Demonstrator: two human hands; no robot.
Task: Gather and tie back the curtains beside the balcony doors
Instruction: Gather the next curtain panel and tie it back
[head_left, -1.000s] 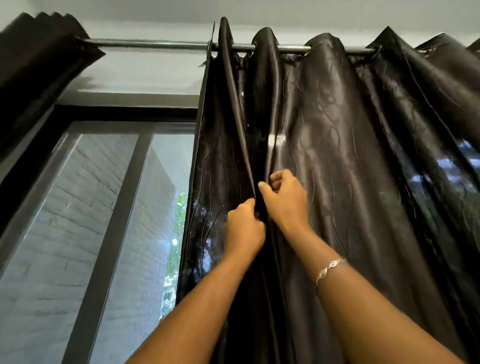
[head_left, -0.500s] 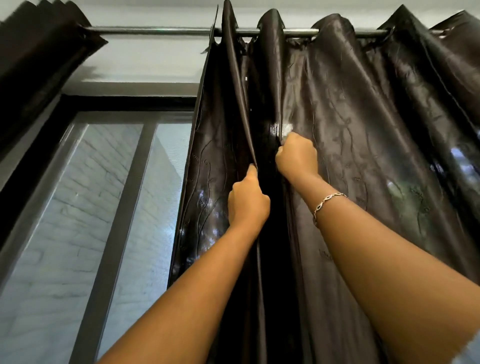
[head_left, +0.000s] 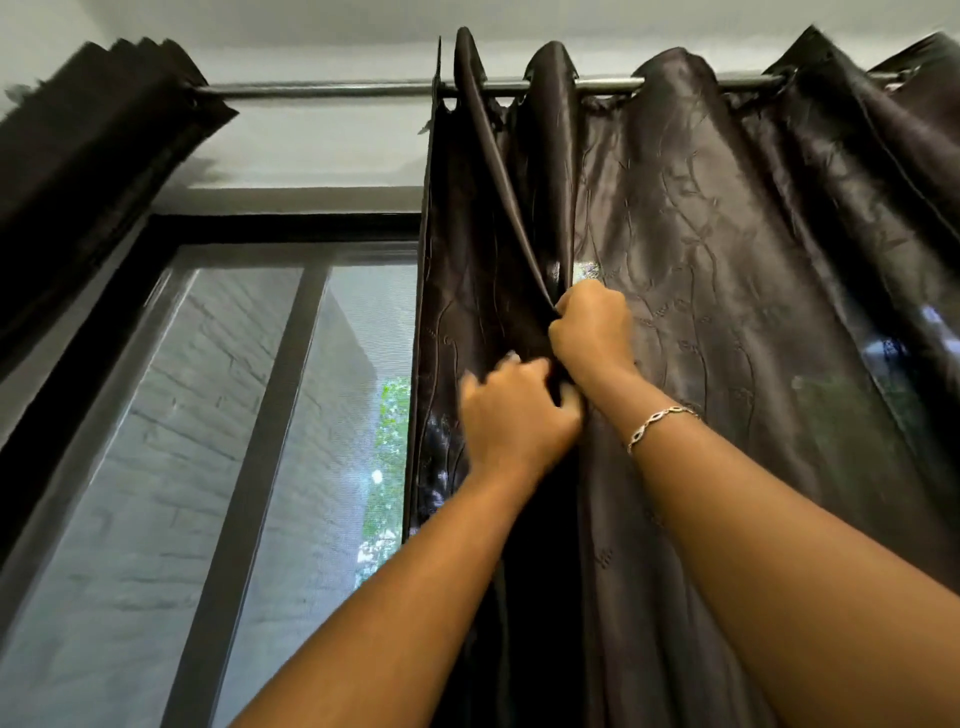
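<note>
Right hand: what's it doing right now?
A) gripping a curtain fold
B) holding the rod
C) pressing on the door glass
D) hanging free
A: the right hand is fisted round a fold of the curtain, well below the rod.

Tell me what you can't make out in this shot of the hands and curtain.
Left hand: motion blur in the head view hides its grip.
Right hand: fingertips buried in a curtain fold.
Curtain's lower part: cut off by the bottom edge and covered by the arms.
</note>
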